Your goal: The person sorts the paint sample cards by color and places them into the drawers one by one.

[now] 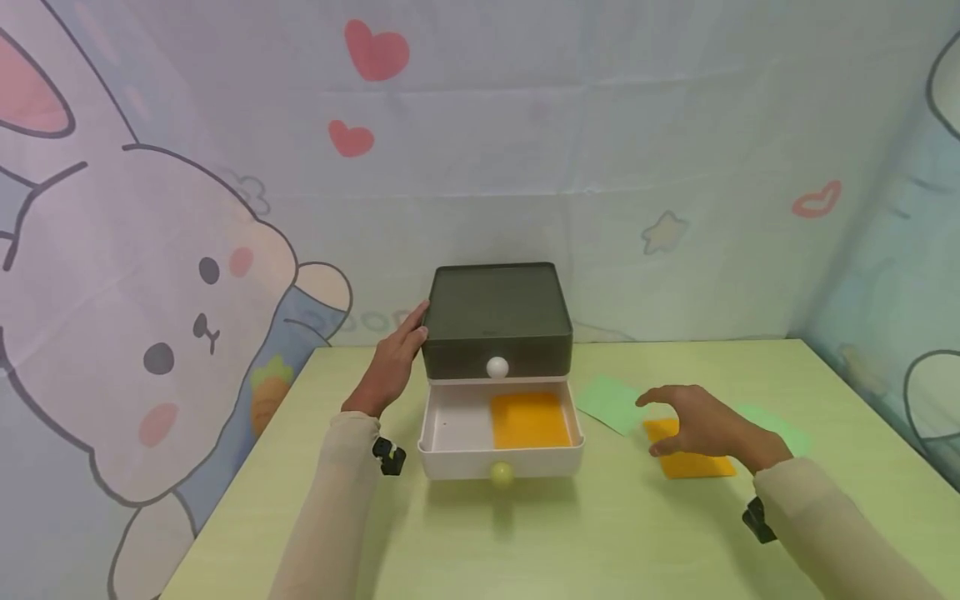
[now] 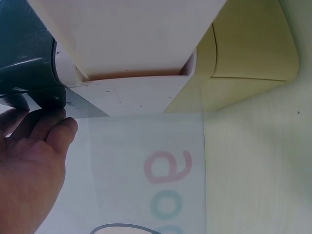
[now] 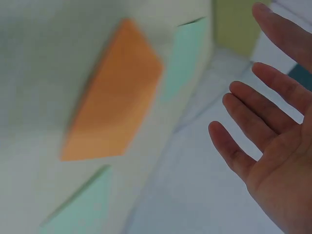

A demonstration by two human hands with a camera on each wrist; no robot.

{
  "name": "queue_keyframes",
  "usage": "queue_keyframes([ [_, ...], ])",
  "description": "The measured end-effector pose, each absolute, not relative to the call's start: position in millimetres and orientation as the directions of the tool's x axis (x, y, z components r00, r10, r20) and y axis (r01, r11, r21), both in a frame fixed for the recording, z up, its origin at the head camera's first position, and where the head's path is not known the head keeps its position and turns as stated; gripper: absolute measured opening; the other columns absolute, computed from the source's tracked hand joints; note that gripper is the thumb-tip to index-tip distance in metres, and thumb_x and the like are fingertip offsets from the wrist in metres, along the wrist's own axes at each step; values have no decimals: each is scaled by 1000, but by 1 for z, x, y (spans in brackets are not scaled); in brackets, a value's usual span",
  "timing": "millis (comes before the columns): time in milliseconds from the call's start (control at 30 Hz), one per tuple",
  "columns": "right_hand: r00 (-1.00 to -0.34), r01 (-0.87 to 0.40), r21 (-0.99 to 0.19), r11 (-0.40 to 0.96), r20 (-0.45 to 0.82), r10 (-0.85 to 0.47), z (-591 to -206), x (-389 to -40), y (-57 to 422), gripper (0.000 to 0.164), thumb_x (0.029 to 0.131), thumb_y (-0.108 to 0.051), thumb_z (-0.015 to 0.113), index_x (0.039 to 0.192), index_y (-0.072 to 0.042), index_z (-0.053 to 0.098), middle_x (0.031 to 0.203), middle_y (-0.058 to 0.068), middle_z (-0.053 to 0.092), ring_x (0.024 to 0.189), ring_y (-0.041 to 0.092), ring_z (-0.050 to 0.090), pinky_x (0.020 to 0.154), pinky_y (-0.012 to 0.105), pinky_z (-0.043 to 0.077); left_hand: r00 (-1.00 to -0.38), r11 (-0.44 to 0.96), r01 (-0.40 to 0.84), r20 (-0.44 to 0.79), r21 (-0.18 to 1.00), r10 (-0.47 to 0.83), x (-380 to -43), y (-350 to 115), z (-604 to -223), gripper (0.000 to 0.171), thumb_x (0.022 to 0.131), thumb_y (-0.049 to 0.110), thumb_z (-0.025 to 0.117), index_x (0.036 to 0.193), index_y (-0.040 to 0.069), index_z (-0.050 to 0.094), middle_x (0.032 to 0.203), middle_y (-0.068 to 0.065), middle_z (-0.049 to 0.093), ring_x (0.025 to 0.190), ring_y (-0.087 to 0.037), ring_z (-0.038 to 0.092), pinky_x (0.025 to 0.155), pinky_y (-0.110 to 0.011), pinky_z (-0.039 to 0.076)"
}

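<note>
A small drawer box (image 1: pixel 495 300) with a dark lid and front stands near the back of the table. Its white lower drawer (image 1: pixel 442 425) is pulled out, and an orange paper (image 1: pixel 529 420) lies in the right part of it. My left hand (image 1: pixel 390 367) rests its fingers against the box's left side. In the left wrist view these fingers (image 2: pixel 58 131) touch the dark part. Over a second orange paper (image 1: pixel 697 467) on the table is my right hand (image 1: pixel 697 425), thumb and fingers spread apart. The right wrist view shows nothing held in that hand (image 3: pixel 282 141).
One green paper (image 1: pixel 607 402) lies right of the drawer, partly beside the orange one. Another green paper (image 1: pixel 780 429) sits farther right, behind the right wrist. A printed cloth (image 1: pixel 480 167) hangs behind the table (image 1: pixel 570 550). The drawer's yellow-green knob (image 1: pixel 501 475) sticks out forward.
</note>
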State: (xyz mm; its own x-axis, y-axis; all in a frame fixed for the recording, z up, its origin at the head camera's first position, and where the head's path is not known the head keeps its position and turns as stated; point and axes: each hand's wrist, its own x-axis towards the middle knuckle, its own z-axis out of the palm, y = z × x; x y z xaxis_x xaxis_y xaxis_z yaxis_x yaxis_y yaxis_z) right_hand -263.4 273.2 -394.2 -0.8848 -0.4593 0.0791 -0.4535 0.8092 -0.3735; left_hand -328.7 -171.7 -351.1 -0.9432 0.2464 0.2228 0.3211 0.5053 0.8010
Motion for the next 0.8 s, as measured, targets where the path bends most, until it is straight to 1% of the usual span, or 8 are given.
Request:
queue_keyframes([
  [100,-895,-430,-382,818,64,-441,-412,-265,283,68,71,-28,90,128,-3,63,135,22,62,125,49,55,102,65,47,-941,500,325,224,803,252,-329,-171,-352,55,108,47,26,162,36,18,170,-2,18,158,-29,17,127,-55,22],
  [200,-903,-412,-382,827,54,-425,-423,-265,290,72,69,-27,92,129,-2,62,135,24,61,124,50,55,101,65,47,-942,499,322,220,804,253,-329,-171,-353,55,109,46,26,162,35,17,170,-2,18,158,-29,18,127,-54,22],
  [533,-905,-403,-373,836,28,-424,-427,-268,293,78,66,-29,93,131,0,60,135,28,58,121,50,55,99,65,48,-948,514,307,209,801,240,-327,-172,-351,55,108,48,26,162,37,16,170,0,17,158,-27,17,127,-54,23],
  [667,-905,-400,-357,844,8,-426,-428,-270,296,82,63,-28,95,131,1,59,133,28,59,113,44,59,96,62,50,-944,499,316,215,807,250,-326,-171,-350,55,108,48,27,162,36,17,170,-1,17,158,-27,17,127,-54,23],
  [733,-901,-409,-337,848,0,-434,-431,-271,298,84,62,-28,95,132,0,58,131,25,60,105,35,61,92,56,53,-944,495,318,218,808,248,-326,-172,-350,55,108,47,27,161,36,18,170,-1,18,158,-27,18,127,-53,23],
  [800,-897,-414,-324,850,-15,-443,-432,-270,299,87,61,-28,95,134,1,57,130,24,60,98,28,59,87,50,54,-943,491,319,222,811,247,-327,-172,-350,55,108,47,28,161,36,18,170,0,18,158,-26,19,127,-52,24],
])
